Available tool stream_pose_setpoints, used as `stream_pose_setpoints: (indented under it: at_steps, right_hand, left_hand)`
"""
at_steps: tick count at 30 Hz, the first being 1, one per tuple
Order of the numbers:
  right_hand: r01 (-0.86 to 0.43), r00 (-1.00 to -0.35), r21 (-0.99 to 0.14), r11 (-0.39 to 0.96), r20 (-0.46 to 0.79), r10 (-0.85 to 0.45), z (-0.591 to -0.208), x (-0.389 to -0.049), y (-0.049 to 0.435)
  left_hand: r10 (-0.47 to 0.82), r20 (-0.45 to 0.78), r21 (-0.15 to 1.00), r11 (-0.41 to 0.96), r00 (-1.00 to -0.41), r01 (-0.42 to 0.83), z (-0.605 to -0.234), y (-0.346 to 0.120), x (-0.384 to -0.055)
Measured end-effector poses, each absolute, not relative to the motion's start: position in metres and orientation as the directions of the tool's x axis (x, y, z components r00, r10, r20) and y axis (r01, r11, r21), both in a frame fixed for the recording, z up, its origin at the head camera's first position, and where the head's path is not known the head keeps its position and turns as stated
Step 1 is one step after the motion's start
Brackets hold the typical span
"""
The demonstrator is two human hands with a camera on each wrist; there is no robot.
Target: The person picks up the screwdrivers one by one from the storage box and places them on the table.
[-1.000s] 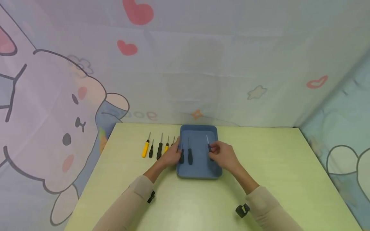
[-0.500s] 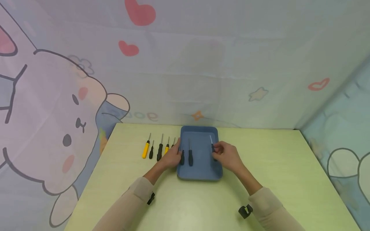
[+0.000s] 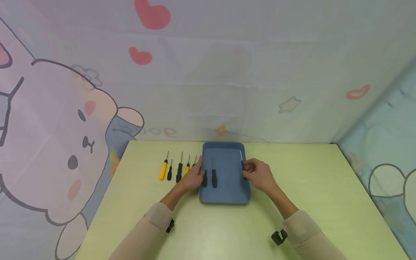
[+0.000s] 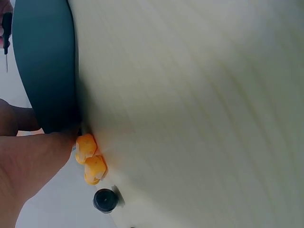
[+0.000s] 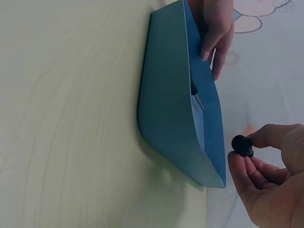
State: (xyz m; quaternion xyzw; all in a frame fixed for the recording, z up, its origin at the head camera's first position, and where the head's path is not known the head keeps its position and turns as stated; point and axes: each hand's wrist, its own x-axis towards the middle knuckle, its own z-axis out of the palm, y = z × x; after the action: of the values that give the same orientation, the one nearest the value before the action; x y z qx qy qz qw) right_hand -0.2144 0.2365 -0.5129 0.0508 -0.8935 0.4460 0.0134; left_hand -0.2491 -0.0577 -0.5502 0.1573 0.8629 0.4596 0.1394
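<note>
My left hand (image 3: 192,178) grips the left wall of a blue-grey tray (image 3: 227,193), thumb over the rim. Two black-handled screwdrivers lie in the tray's left part: one long screwdriver (image 3: 214,177) and a shorter screwdriver (image 3: 205,179) beside my left thumb. Above the tray's right edge, my right hand (image 3: 261,176) pinches another black screwdriver (image 3: 243,170) by its handle, its thin shaft pointing away from me. In the right wrist view the handle end (image 5: 242,146) sits between thumb and fingers, apart from the tray wall.
Left of the tray, several screwdrivers lie in a row, among them a yellow screwdriver (image 3: 163,169), a small black screwdriver (image 3: 169,173) and a larger black screwdriver (image 3: 179,171). My left hand partly covers the nearest ones. A printed cloth (image 3: 211,72) hangs behind the table (image 3: 308,180).
My right hand has carried the screwdriver rightward, from over the tray's right part to its right rim. My left hand has stayed on the tray's left wall.
</note>
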Motion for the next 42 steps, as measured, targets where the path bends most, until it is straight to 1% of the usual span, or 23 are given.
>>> stream_pose_setpoints:
  at_steps: [20,33,42]
  right_hand:
    - [-0.051,-0.999,-0.783,0.620,0.033,-0.040,-0.521,-0.218,0.254]
    - [-0.039,-0.999,-0.763,0.645,0.019,-0.038,-0.535,-0.222,0.264]
    - [-0.004,-1.000,-0.750,0.662,-0.008,-0.016,-0.549,-0.225,0.269]
  left_hand:
    - [0.399,-0.098,0.837,0.529,-0.912,0.142,-0.547,-0.059,-0.249]
    - [0.387,-0.105,0.841,0.527,-0.916,0.126,-0.549,-0.058,-0.249]
    - [0.393,-0.110,0.841,0.526,-0.913,0.126,-0.550,-0.059,-0.252]
